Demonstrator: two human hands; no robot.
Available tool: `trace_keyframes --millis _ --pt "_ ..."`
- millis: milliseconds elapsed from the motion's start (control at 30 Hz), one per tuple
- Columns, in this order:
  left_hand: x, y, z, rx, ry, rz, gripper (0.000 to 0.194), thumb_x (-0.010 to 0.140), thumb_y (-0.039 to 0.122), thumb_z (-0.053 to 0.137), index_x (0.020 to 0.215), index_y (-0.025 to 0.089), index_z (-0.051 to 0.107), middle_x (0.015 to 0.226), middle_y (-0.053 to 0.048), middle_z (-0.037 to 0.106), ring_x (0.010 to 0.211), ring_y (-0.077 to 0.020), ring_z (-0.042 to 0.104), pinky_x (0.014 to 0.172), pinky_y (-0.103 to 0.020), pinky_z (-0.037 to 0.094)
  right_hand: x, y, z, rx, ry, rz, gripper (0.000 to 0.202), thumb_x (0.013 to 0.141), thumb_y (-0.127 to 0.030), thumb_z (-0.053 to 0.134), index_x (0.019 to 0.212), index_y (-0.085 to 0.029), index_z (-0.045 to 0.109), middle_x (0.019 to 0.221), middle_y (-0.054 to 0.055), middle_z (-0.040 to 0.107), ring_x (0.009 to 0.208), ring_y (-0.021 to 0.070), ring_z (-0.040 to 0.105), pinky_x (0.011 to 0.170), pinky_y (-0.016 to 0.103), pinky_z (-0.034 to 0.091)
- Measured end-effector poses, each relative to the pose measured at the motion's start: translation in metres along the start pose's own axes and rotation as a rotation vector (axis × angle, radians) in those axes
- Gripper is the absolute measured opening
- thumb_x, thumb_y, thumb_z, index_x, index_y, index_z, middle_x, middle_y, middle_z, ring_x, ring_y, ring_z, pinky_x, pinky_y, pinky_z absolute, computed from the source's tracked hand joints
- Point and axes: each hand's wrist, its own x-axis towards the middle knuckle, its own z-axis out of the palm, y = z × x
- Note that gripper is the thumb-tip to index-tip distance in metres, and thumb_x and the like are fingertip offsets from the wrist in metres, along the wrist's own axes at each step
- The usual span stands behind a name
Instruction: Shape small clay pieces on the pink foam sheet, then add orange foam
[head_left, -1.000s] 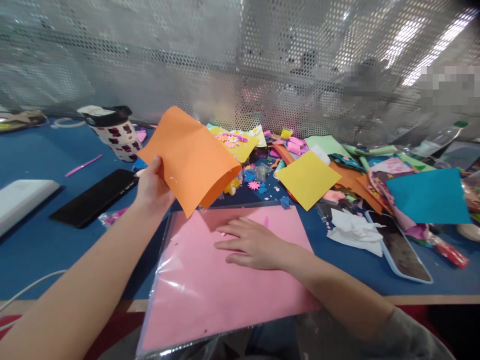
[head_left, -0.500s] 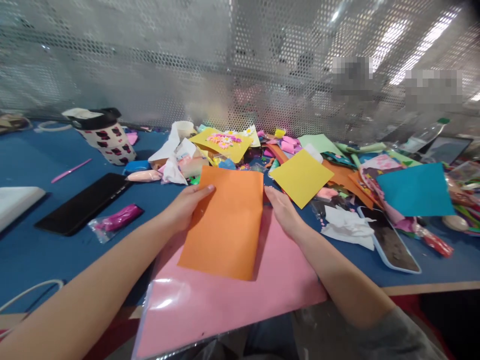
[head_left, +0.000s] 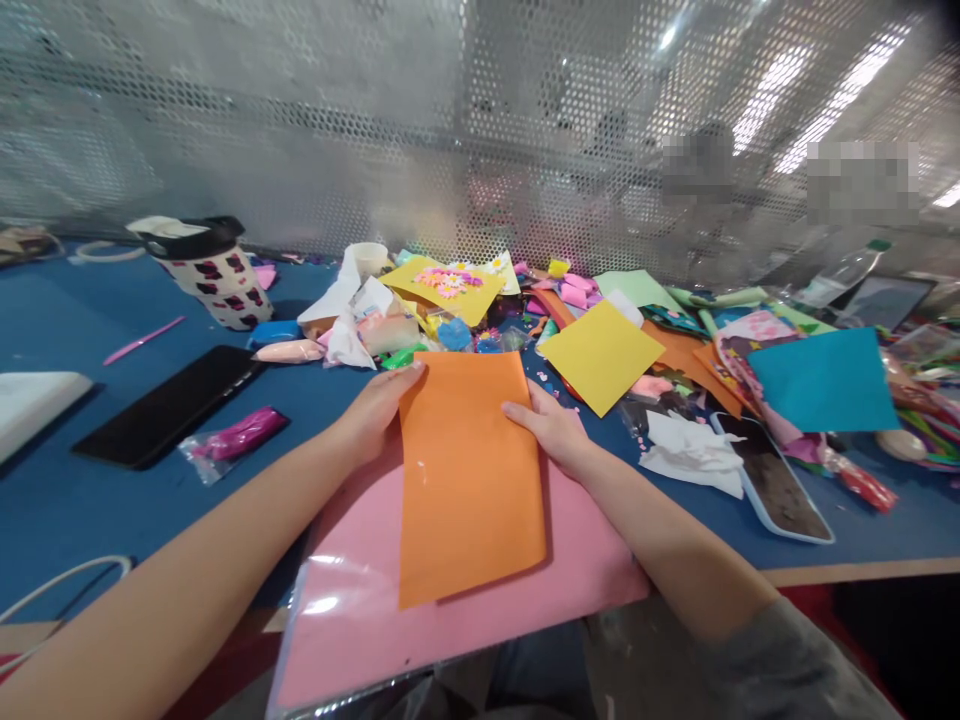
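Observation:
A folded orange paper is held between my two hands, over a pink sheet in a clear glossy cover that juts past the table's front edge. My left hand grips the paper's upper left edge, thumb on top and fingers mostly hidden behind it. On the upper right edge, my right hand pinches the paper with its thumb on the front face. Just beyond the right hand lies a yellow paper square.
To the left are a black phone, a wrapped magenta clay piece and a patterned tumbler. Craft scraps and a flower-decorated yellow card line the back. At right are crumpled tissue, another phone and blue paper.
The orange paper has turned slightly, its lower end swinging right and nearer to me. My right thumb now lies on its front, where before that hand was beside the edge.

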Motion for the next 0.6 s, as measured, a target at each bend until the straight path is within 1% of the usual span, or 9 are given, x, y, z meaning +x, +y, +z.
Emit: trace_keyframes --millis 67,133,200,267,333,400,467,500,600 --pt "0.001 -0.002 -0.001 0.051 0.016 0.017 0.04 0.078 0.046 0.073 0.102 0.014 0.073 0.106 -0.013 0.075 0.095 -0.0293 0.072 0.081 -0.034 0.059 0.0 0.0 0.001 0.023 0.039 0.012 0.039 0.078 -0.045 0.069 0.111 -0.023 0.063 0.116 0.005 0.072 0.104 0.0274 0.069 0.089 0.042 0.057" --pt "0.002 -0.003 -0.002 0.104 -0.005 0.03 0.043 0.078 0.051 0.072 0.101 0.015 0.074 0.104 -0.012 0.075 0.096 -0.0284 0.071 0.081 -0.031 0.058 0.0 0.0 0.002 0.012 0.097 0.039 0.038 0.081 -0.051 0.065 0.105 -0.022 0.068 0.112 0.005 0.074 0.103 0.0277 0.07 0.091 0.043 0.056" --pt "0.002 -0.004 -0.003 0.137 -0.051 0.078 0.051 0.078 0.057 0.069 0.112 0.019 0.071 0.111 -0.011 0.074 0.101 -0.0288 0.07 0.082 -0.032 0.057 0.0 0.001 0.002 -0.038 0.133 0.06 0.04 0.082 -0.057 0.061 0.099 -0.022 0.072 0.11 0.006 0.074 0.106 0.0278 0.069 0.094 0.043 0.055" --pt "0.0 -0.005 -0.003 0.112 -0.116 0.119 0.059 0.079 0.062 0.067 0.124 0.024 0.065 0.12 -0.009 0.071 0.109 -0.0296 0.067 0.085 -0.034 0.057 -0.001 0.001 0.002 -0.056 0.136 0.058 0.043 0.083 -0.061 0.059 0.096 -0.022 0.073 0.109 0.006 0.075 0.108 0.0276 0.068 0.095 0.043 0.054" --pt "-0.004 -0.005 -0.002 0.059 -0.157 0.1 0.062 0.077 0.062 0.068 0.126 0.024 0.063 0.124 -0.01 0.069 0.112 -0.0316 0.065 0.087 -0.037 0.057 -0.001 0.002 0.003 -0.017 0.128 0.051 0.044 0.085 -0.062 0.057 0.098 -0.023 0.073 0.109 0.006 0.075 0.106 0.0274 0.069 0.093 0.043 0.056" --pt "-0.009 -0.004 0.001 0.019 -0.14 0.04 0.055 0.075 0.056 0.072 0.117 0.021 0.068 0.119 -0.011 0.071 0.109 -0.0329 0.067 0.086 -0.039 0.057 -0.001 0.003 0.004 0.024 0.169 0.046 0.044 0.086 -0.061 0.056 0.101 -0.023 0.072 0.111 0.006 0.075 0.106 0.0268 0.07 0.092 0.043 0.057" --pt "-0.013 -0.003 0.004 0.004 -0.095 -0.014 0.043 0.074 0.049 0.076 0.105 0.019 0.071 0.108 -0.011 0.074 0.099 -0.0323 0.071 0.08 -0.039 0.059 -0.001 0.005 0.004 0.034 0.226 0.043 0.043 0.087 -0.06 0.056 0.104 -0.024 0.072 0.112 0.006 0.074 0.108 0.0262 0.069 0.095 0.044 0.056" --pt "-0.015 -0.002 0.005 0.0 -0.08 -0.04 0.038 0.075 0.047 0.076 0.1 0.019 0.072 0.103 -0.011 0.076 0.094 -0.0316 0.072 0.077 -0.038 0.059 -0.001 0.006 0.004 0.039 0.231 0.048 0.043 0.087 -0.06 0.055 0.105 -0.024 0.071 0.111 0.006 0.075 0.109 0.0262 0.069 0.096 0.045 0.055" --pt "-0.015 0.0 0.008 -0.022 -0.077 -0.097 0.032 0.078 0.046 0.074 0.093 0.018 0.073 0.094 -0.01 0.077 0.084 -0.0294 0.074 0.072 -0.037 0.06 0.0 0.01 0.003 0.075 0.147 0.092 0.048 0.088 -0.061 0.053 0.11 -0.023 0.071 0.107 0.008 0.075 0.108 0.0274 0.069 0.097 0.048 0.054"
